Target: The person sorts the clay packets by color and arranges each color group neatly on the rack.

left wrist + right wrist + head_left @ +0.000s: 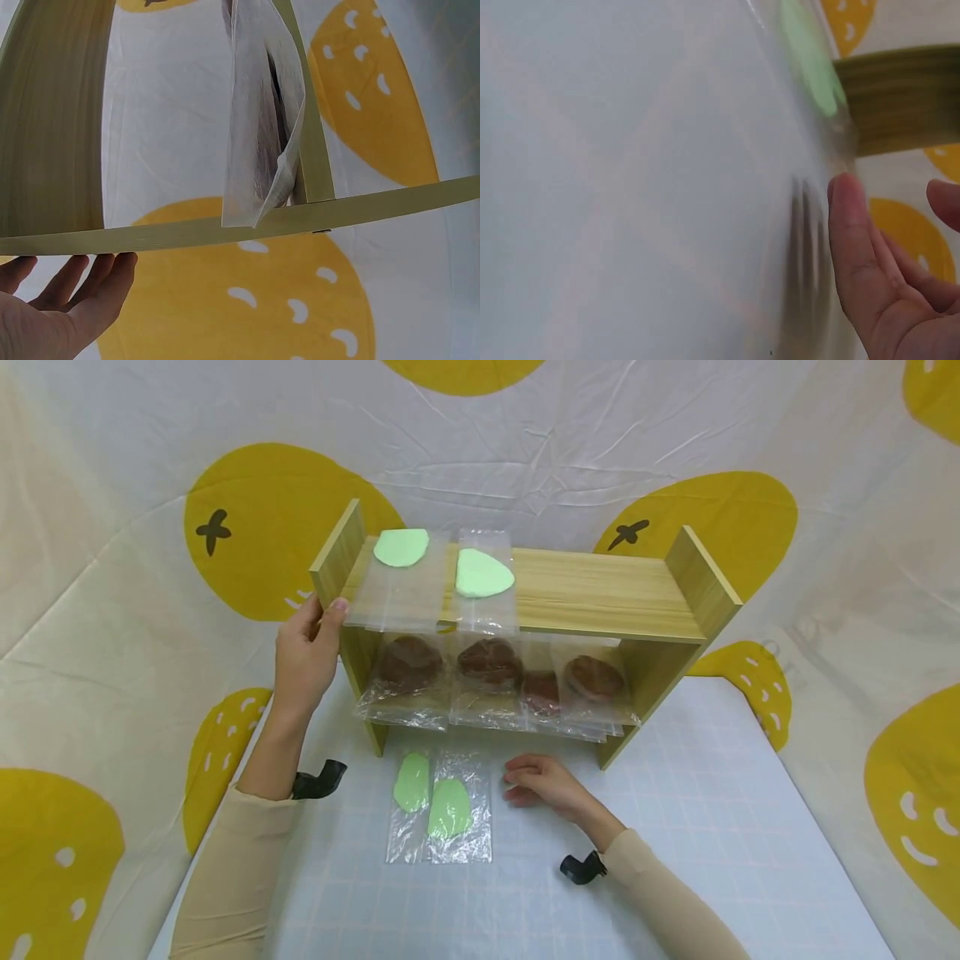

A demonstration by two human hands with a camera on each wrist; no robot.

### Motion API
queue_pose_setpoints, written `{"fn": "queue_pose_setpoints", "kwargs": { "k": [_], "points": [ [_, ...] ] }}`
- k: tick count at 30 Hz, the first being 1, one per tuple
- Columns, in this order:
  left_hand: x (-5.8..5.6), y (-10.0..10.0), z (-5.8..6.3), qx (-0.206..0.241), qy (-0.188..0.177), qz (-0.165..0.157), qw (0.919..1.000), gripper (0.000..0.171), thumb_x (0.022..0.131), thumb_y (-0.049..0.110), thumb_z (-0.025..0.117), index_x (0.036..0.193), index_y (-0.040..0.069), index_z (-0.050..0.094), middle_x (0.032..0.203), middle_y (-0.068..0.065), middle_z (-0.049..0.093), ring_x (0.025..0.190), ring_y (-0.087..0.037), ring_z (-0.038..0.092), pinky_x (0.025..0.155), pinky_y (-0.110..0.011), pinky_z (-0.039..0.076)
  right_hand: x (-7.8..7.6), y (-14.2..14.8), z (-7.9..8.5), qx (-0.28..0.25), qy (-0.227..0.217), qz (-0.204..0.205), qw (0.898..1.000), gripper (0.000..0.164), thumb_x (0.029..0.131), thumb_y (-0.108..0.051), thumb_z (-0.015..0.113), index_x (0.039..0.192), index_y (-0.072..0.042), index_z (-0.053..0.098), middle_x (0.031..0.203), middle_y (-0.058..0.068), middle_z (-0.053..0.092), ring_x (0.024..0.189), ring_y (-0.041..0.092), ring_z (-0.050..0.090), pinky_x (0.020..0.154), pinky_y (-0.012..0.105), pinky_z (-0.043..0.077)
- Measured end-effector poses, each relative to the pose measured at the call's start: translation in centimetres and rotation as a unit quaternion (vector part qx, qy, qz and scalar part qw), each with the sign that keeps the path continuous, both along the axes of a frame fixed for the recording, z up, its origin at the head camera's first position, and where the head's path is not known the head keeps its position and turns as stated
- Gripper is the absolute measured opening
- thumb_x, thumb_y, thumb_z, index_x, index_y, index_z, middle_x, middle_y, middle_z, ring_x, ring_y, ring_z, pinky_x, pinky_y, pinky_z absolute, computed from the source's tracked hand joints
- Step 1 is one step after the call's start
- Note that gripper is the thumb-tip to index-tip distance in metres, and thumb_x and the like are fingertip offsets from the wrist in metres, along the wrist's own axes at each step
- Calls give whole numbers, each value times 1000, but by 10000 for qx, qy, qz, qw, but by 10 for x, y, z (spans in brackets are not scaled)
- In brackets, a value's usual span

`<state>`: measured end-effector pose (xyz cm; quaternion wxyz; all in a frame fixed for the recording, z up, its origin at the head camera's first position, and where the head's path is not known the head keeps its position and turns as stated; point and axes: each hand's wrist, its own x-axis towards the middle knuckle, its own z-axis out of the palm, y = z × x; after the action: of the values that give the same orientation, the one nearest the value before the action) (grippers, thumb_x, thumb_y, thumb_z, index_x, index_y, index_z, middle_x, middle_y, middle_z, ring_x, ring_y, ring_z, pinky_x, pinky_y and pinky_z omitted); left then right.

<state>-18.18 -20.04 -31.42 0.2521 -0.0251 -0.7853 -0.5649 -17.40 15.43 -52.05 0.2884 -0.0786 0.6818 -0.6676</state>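
Note:
My left hand (306,652) touches the outer side of a small wooden shelf (600,597) with its fingertips, near the top board; in the left wrist view its fingers (105,289) lie fairly straight along the panel's edge. Just above the table, my right hand (551,787) hovers with loosely bent fingers and holds nothing. To its left, two clear plastic bags with pale green flat pieces (450,810) lie side by side on the table. Two more bagged green pieces (483,573) rest on the top board, their bags hanging over its front edge.
On the lower board lie several clear bags with dark brown round pieces (594,678) and one reddish piece (540,691); their ends overhang the front. A checked pale cloth (712,827) covers the table. Behind stands a white curtain (525,452) with yellow prints.

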Motion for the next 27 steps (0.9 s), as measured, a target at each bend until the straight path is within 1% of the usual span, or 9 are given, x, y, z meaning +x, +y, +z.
{"fn": "queue_pose_setpoints", "kwargs": {
  "k": [5, 12, 15, 18, 23, 27],
  "points": [
    [-1, -1, -2, 37, 95, -15, 9999, 44, 103, 38, 54, 140, 16, 60, 130, -7, 63, 101, -23, 61, 77, -27, 48, 2, -5, -1, -55, -160, -12, 9999, 43, 100, -6, 56, 131, 21, 44, 118, 32, 60, 99, 43, 67, 84, 49, 55],
    [-1, -1, -2, 12, 123, -22, 9999, 44, 103, 38, 54, 139, 14, 61, 129, -7, 64, 103, -21, 62, 82, -29, 50, 2, -10, -5, -47, -260, -34, 9996, 43, 100, -8, 57, 131, 20, 45, 120, 32, 58, 100, 42, 66, 83, 48, 55],
    [-2, -1, -2, 32, 166, -33, 9999, 43, 103, 38, 55, 139, 15, 61, 128, -7, 64, 103, -21, 63, 81, -27, 51, 1, -13, -6, -27, -310, -99, 9995, 43, 100, -9, 57, 131, 19, 46, 119, 30, 60, 98, 40, 67, 81, 47, 56],
    [-3, -1, -3, 72, 182, -51, 9998, 42, 103, 37, 55, 138, 15, 61, 128, -7, 64, 102, -21, 64, 79, -26, 50, 1, -15, -8, -12, -385, -152, 9991, 42, 100, -9, 57, 131, 18, 47, 117, 27, 62, 95, 38, 68, 79, 44, 57],
    [-3, -2, -4, 60, 144, -28, 9999, 42, 103, 37, 55, 139, 15, 61, 129, -6, 64, 104, -20, 64, 81, -27, 51, 2, -20, -9, 88, -470, -143, 9988, 41, 101, -9, 57, 131, 17, 49, 116, 23, 64, 91, 34, 71, 75, 39, 58],
    [-2, -2, -4, 44, 168, -25, 9998, 42, 103, 37, 55, 137, 14, 62, 127, -6, 65, 105, -21, 64, 82, -28, 51, 1, -21, -9, 106, -671, -183, 9975, 40, 101, -11, 58, 131, 14, 52, 116, 20, 65, 86, 29, 72, 69, 34, 58]
  ]
}}
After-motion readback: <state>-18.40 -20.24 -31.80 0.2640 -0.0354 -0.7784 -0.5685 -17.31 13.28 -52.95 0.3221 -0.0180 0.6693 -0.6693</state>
